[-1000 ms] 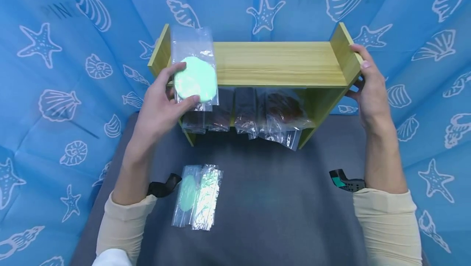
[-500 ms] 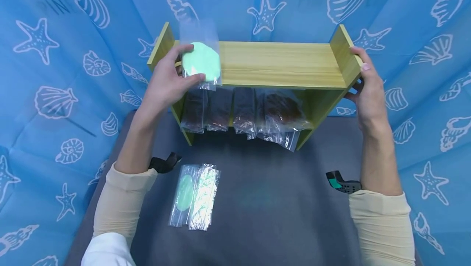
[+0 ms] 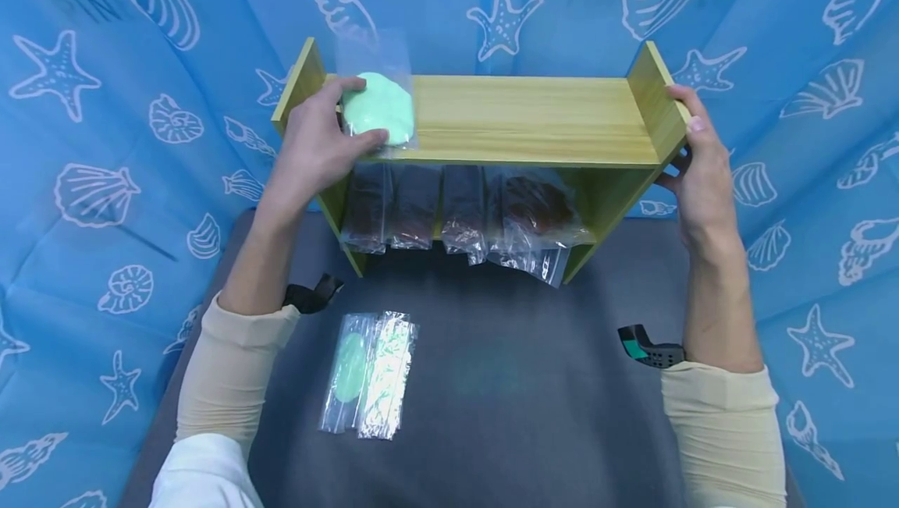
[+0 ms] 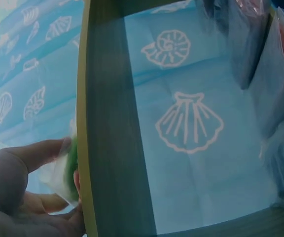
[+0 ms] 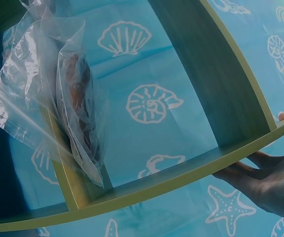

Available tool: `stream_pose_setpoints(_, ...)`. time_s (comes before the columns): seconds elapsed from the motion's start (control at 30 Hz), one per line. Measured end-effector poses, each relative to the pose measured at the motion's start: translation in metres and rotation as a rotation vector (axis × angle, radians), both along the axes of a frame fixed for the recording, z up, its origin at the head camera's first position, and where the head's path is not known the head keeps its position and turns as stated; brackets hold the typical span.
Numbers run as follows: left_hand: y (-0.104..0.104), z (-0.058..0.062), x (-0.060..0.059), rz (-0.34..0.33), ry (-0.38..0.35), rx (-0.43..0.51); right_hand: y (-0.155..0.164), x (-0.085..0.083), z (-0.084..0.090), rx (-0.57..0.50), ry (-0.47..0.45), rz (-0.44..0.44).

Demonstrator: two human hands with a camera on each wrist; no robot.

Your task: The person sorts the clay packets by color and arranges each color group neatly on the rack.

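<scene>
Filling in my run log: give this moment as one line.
left hand: holds green-disc bag on shelf top | right hand: grips shelf's right end | two bags on table

A clear plastic bag (image 3: 375,83) holding a flat, round, pale green disc is held upright at the left end of the top board of a yellow-green wooden shelf (image 3: 534,119), its lower edge resting on the board, its empty top standing above.
</scene>
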State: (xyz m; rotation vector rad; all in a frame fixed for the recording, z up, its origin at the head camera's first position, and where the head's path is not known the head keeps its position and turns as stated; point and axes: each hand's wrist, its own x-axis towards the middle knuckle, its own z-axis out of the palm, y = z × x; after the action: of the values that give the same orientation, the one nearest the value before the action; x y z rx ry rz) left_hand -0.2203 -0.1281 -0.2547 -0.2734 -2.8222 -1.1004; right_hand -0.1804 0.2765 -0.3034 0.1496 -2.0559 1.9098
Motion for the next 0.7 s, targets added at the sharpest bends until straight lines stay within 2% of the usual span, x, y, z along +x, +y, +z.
stream_pose_setpoints(0.27, 0.003, 0.003, 0.001, 0.039, 0.048, -0.119, 0.000, 0.000, 0.000, 0.001, 0.009, -0.004)
stream_pose_setpoints(0.5, 0.006, 0.001, 0.005, 0.066, 0.060, -0.199, 0.000, 0.000, -0.002, 0.023, 0.020, -0.031)
stream_pose_setpoints(0.7, 0.010, -0.003, 0.012, 0.138, 0.162, -0.219, -0.001, 0.000, -0.002, 0.051, 0.019, -0.041)
